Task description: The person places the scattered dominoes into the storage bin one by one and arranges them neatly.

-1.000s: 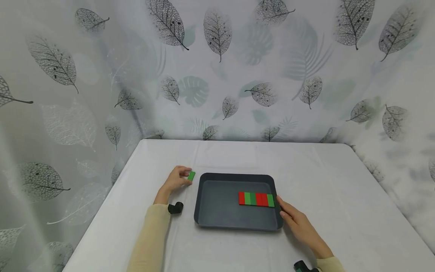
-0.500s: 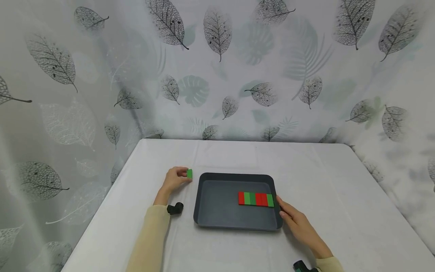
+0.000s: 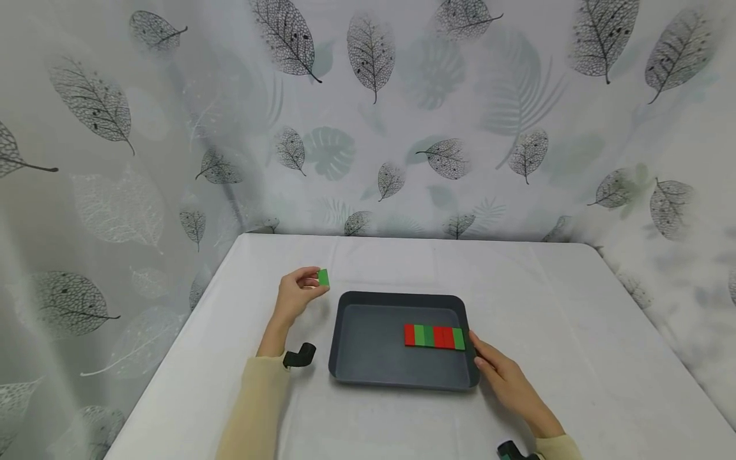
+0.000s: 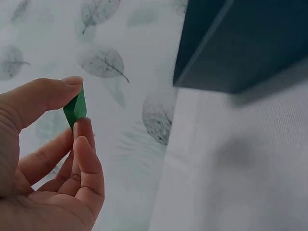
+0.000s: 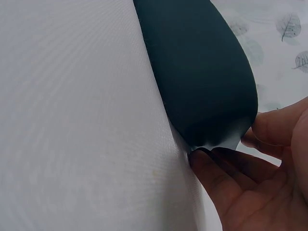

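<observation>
My left hand (image 3: 294, 295) is raised at the left of the table, pinching a small green tile (image 3: 324, 277) between thumb and fingertips. The left wrist view shows the same tile (image 4: 75, 109) edge-on beneath the thumb. A dark grey baking tray (image 3: 370, 358) lies on the table to the right of that hand. In its right half, a row of red and green tiles (image 3: 434, 337) lies side by side, reaching toward the right wall. My right hand (image 3: 506, 377) holds the tray's right side; in the right wrist view its fingers (image 5: 216, 180) and thumb meet the tray's edge.
A white cloth (image 3: 575, 319) covers the table. Leaf-printed curtains (image 3: 397, 128) hang behind it and at both sides. A black wrist camera (image 3: 299, 355) sits at the left wrist, and another camera (image 3: 512, 450) at the right.
My left hand has lifted up and away from me with the green tile, whose face has turned more upright. The right hand, the tray and the tile row have stayed put.
</observation>
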A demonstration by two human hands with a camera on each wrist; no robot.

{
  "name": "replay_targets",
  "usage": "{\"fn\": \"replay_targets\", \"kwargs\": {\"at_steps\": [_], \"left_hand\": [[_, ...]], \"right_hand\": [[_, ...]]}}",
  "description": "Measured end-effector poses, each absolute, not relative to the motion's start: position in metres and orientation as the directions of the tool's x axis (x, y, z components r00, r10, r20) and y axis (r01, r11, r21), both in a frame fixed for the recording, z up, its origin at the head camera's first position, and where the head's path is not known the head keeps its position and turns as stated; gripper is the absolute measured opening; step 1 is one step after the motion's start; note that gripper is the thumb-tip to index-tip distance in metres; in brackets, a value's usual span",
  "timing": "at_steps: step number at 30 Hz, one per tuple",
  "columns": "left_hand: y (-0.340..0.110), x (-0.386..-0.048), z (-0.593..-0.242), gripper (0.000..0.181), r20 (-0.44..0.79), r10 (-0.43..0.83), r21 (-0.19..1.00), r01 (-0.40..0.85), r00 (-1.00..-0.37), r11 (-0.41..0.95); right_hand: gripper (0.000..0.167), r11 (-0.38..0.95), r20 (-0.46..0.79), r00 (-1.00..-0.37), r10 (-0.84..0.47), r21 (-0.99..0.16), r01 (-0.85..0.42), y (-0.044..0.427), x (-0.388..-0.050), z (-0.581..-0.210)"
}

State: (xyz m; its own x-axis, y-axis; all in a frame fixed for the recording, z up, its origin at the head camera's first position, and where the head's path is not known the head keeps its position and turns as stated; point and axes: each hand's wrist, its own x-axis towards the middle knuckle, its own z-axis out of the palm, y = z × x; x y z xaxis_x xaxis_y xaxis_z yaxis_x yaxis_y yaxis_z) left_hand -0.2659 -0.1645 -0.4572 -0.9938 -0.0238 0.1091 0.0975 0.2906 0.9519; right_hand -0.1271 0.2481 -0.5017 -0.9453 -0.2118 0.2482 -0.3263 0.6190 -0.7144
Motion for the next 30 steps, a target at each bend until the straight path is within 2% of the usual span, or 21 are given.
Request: {"fn": "replay_targets", "kwargs": {"at_steps": [8,16,19,30], "left_hand": [[-0.132,-0.241,-0.436,0.049,0.204,0.079,0.954,0.216,-0.976,0.207],[-0.100,-0.225,-0.438,0.049,0.171,0.162,0.962,0.200,-0.972,0.185],[-0.089,-0.214,-0.429,0.048,0.151,0.203,0.961,0.192,-0.967,0.200],[-0.058,-0.209,-0.461,0.047,0.169,0.249,0.941,0.232,-0.954,0.249]], "right_hand": [[0.047,0.606,0.254,-0.943,-0.214,-0.723,-0.332,0.247,-0.126,-0.500],[0.047,0.611,0.234,-0.948,-0.216,-0.725,-0.318,0.247,-0.126,-0.498],[0.047,0.607,0.245,-0.945,-0.218,-0.724,-0.328,0.247,-0.126,-0.498],[0.047,0.626,0.249,-0.945,-0.212,-0.708,-0.327,0.247,-0.126,-0.499]]}}
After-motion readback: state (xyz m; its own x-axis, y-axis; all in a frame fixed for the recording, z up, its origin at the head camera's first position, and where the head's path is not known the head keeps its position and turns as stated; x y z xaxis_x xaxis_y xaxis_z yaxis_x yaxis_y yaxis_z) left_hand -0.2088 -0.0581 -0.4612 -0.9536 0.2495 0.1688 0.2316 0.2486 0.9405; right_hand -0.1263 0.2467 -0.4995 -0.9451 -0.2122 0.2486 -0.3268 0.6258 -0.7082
